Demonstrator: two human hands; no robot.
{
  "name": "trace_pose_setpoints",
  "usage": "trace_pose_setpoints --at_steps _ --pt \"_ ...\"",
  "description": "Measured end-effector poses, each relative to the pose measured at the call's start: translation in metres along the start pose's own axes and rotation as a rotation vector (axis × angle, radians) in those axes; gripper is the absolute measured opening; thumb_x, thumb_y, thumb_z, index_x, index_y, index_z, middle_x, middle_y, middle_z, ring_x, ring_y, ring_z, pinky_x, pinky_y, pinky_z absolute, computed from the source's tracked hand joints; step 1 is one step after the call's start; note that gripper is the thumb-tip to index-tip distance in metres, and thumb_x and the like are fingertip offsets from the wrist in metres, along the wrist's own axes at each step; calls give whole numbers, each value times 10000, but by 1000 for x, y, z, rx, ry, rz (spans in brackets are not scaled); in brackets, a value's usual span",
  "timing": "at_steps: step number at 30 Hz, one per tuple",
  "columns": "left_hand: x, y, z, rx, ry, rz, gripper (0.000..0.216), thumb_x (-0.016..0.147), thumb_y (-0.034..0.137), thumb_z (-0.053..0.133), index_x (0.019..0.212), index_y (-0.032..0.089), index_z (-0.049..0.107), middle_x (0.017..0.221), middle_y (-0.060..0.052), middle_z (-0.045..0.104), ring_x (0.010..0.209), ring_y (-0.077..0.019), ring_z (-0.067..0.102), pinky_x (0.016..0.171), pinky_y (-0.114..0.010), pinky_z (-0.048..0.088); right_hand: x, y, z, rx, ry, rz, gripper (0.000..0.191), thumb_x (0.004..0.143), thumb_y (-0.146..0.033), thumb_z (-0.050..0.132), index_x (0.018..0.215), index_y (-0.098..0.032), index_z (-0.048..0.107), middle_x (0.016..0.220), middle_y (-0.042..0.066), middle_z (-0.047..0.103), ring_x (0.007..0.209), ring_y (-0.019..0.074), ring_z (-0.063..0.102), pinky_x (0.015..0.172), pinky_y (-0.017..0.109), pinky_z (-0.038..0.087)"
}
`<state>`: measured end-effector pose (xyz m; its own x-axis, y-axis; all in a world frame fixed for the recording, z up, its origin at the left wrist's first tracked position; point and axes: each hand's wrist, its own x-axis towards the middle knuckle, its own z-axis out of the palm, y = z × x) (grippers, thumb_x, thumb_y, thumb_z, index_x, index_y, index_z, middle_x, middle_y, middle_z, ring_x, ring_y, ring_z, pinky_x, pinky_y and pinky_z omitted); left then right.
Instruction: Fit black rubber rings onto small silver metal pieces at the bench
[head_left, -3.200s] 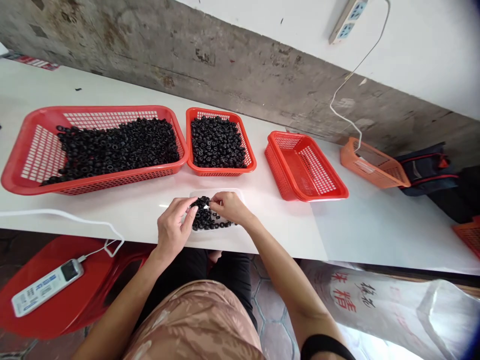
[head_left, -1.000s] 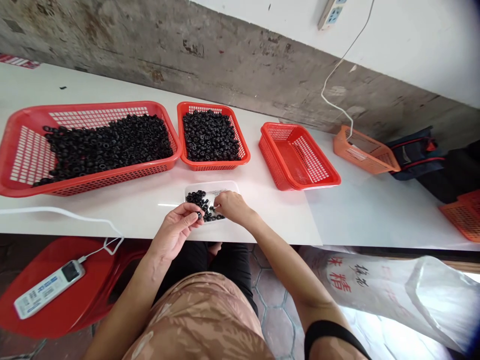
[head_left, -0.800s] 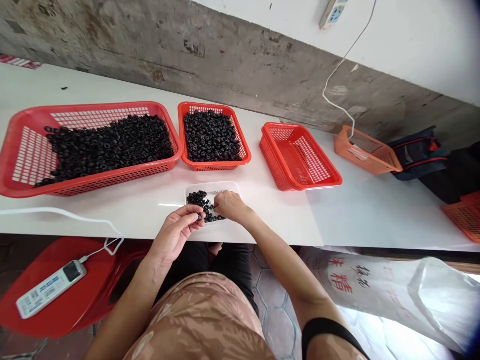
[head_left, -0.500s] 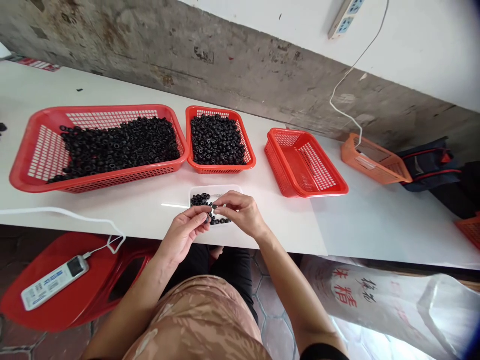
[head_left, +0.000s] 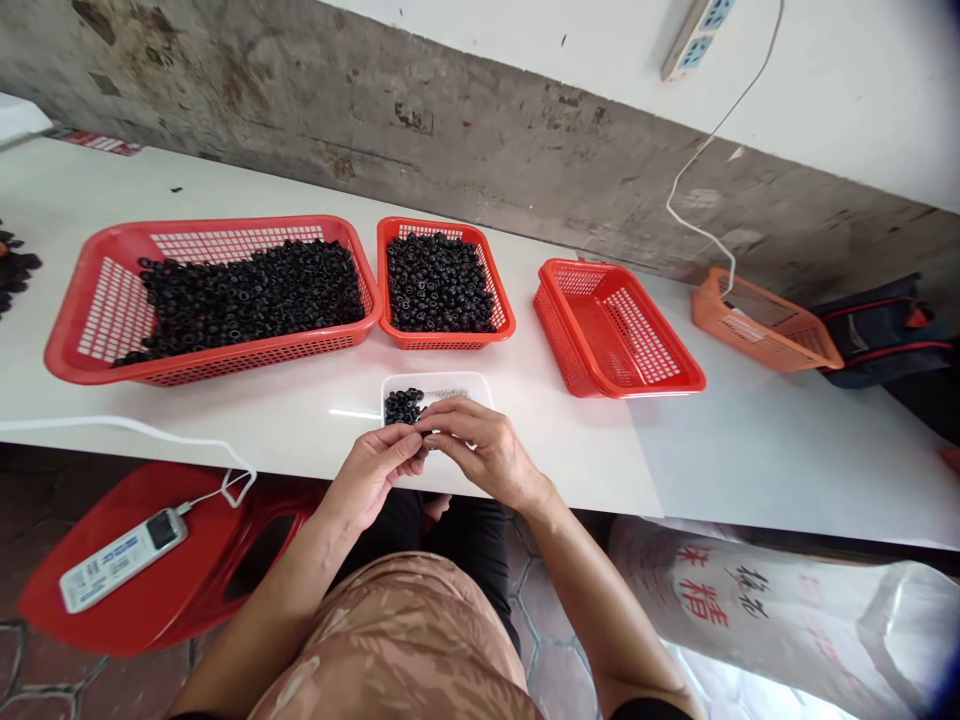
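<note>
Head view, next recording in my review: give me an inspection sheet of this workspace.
Surface: long white table.
Job's things: white tray with a small heap of black rings; large red basket and smaller red basket, both heaped with similar rings.
Clutter: loose black rings at the table's left edge; stacked red baskets; orange basket.
Grips: left hand and right hand meet above the tray; anything held is too small to tell.
Cables: white cord along the table edge; white wall cord to a wall socket strip.
Surroundings: concrete wall; red stool bearing a white corded device; printed sack; dark bag.
</note>
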<state>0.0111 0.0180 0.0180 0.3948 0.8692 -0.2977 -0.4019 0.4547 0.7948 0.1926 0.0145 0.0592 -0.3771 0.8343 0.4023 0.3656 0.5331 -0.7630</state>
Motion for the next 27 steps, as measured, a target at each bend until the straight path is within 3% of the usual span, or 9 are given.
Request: trace_pose_setpoints --at_steps 3,8,12,16,19,24,27 --pt "0 0 2 36 9 28 300 709 433 854 770 153 768 673 -28 640 622 -117 534 598 -232 417 -2 1 1 27 63 61 171 976 -282 615 1034 -211 759 1008 83 714 954 190 692 869 325 579" --pt "-1 1 7 127 -16 89 283 757 432 813 752 153 767 631 -18 609 607 -120 503 583 -248 387 -7 1 -1 41 -1 35 205 992 -256 583 1118 -226 742 1063 89 719 987 198 695 883 348 579" --pt "0 0 7 140 7 122 268 772 421 802 765 155 772 618 -12 605 595 -120 496 580 -257 384 -8 1 1 9 38 47 212 1001 -245 558 1111 -225 737 1023 85 723 959 196 689 865 347 579" --pt "1 -1 2 77 49 106 286 731 415 841 861 163 806 747 -43 696 657 -129 574 636 -258 446 -9 4 5 38 153 148 194 988 -252 572 1079 -218 741 1015 82 723 937 193 686 843 334 583" --pt "1 0 -1 13 48 78 309 705 402 867 910 176 818 861 -64 738 732 -141 630 718 -263 504 -10 3 5 70 167 193 185 978 -230 582 1067 -224 744 1003 71 721 908 182 682 841 324 579" --pt "2 1 -1 -47 64 92 319 675 341 895 945 196 806 733 -15 706 548 -68 550 527 -186 429 -9 -4 7 75 128 173 211 985 -220 569 1103 -245 743 987 67 723 907 186 677 836 332 575" --pt "3 0 0 -67 81 98 309 649 313 911 907 192 794 720 -7 702 550 -73 573 538 -186 451 -8 -7 9 59 120 154 215 991 -237 565 1108 -247 745 993 73 723 929 193 678 841 339 572"
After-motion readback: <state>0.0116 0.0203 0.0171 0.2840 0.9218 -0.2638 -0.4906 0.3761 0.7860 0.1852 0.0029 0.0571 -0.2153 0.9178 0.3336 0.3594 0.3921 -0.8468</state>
